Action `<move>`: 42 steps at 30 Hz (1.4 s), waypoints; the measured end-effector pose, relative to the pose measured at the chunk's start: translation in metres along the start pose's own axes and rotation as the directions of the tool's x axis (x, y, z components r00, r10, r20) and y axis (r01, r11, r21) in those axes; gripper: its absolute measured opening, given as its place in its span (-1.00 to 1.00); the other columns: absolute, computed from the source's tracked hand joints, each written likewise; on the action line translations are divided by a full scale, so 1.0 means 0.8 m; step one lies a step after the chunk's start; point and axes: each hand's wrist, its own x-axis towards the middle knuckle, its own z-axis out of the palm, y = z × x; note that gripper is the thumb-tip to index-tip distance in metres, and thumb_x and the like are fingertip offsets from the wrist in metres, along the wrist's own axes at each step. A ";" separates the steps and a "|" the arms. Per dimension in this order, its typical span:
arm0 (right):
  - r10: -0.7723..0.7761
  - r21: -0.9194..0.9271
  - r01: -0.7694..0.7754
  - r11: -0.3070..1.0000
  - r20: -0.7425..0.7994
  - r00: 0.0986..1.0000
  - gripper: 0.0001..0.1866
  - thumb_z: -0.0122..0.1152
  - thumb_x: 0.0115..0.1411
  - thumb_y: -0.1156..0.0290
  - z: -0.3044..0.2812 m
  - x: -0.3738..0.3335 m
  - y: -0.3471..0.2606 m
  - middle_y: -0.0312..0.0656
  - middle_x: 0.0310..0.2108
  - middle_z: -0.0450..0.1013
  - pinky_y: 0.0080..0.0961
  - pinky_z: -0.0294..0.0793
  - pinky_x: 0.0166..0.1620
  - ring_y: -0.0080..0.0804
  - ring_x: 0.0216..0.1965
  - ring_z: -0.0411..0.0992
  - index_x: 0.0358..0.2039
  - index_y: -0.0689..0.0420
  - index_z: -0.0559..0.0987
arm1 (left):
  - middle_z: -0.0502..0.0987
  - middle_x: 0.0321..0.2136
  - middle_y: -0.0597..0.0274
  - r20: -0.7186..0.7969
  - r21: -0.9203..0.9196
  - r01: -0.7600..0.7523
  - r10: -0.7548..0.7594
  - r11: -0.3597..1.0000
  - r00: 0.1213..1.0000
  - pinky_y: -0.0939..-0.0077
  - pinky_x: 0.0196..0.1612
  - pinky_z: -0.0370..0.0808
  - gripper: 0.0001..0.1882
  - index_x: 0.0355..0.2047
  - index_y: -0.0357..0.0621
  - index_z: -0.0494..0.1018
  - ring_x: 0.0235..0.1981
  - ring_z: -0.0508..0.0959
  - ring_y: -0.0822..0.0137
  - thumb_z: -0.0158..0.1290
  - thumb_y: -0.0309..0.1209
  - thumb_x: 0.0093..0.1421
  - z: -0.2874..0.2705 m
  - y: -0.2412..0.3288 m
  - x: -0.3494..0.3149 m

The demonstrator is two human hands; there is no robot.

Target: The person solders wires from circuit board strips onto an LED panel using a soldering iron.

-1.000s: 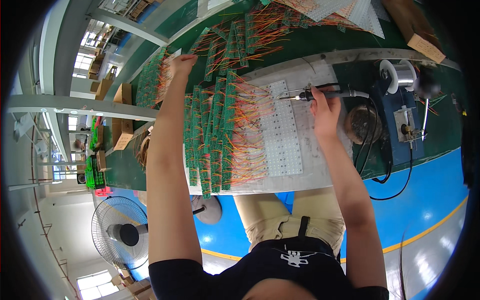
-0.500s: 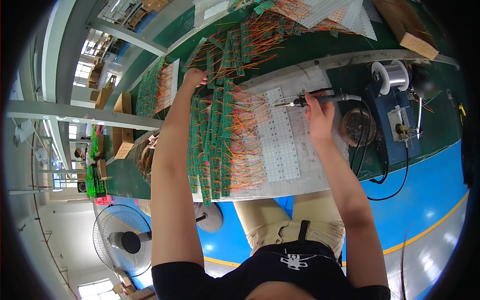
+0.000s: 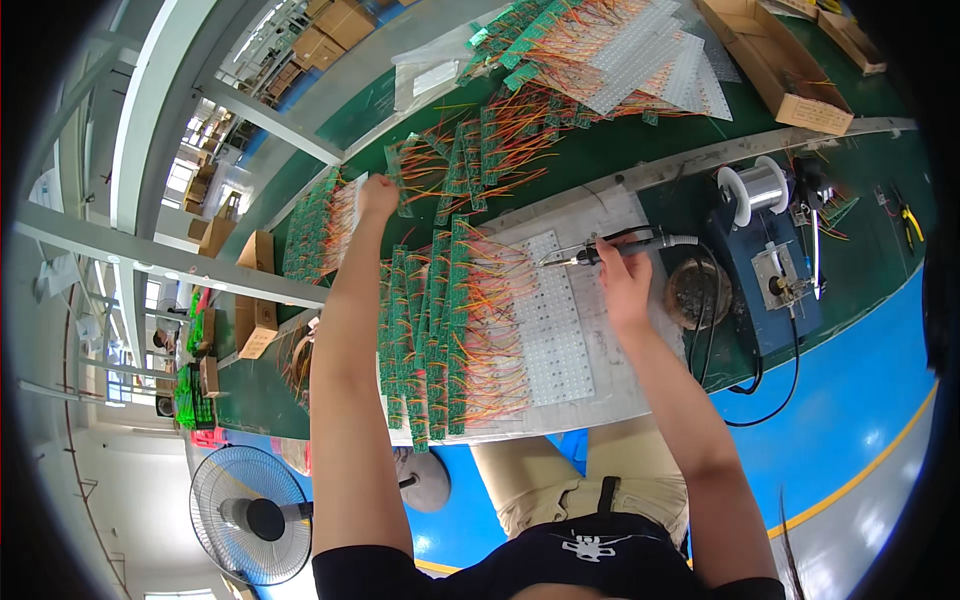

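My left hand [image 3: 378, 196] reaches far out over the bench, its fingers closed at the near end of a green circuit board strip [image 3: 400, 180]. My right hand [image 3: 628, 285] grips a soldering iron [image 3: 588, 256] with a black handle. The iron's tip points left over a white perforated panel [image 3: 555, 320]. Orange and red wires run from the panel's left side to several green circuit board strips [image 3: 457, 330] lying side by side. Beyond them is a loose pile of wired strips [image 3: 488, 145].
Right of the panel are a round brown pot [image 3: 697, 293], a solder spool [image 3: 755, 190] on a blue stand and black cables. Wired panels [image 3: 640, 60] and a cardboard box [image 3: 775, 70] lie at the back. A metal frame bar [image 3: 170, 255] crosses at left, above a fan [image 3: 250, 515].
The whole view has shifted, with the bench lower in the picture. My left hand has moved a little left with the strip, away from the pile. The soldering iron stays over the panel.
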 end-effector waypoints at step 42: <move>0.013 0.043 -0.013 0.999 -0.005 1.000 -0.84 0.15 0.15 0.50 0.003 0.002 -0.014 -0.44 -0.73 0.09 -0.64 -0.03 -0.65 -0.70 -0.73 0.01 -0.48 0.08 0.34 | 0.39 -0.28 0.27 -0.179 0.052 -0.329 0.333 0.943 0.926 0.25 -0.25 0.24 -0.73 -0.32 -0.02 0.41 -0.28 0.48 0.19 0.20 -0.51 -0.05 -0.053 0.099 -0.379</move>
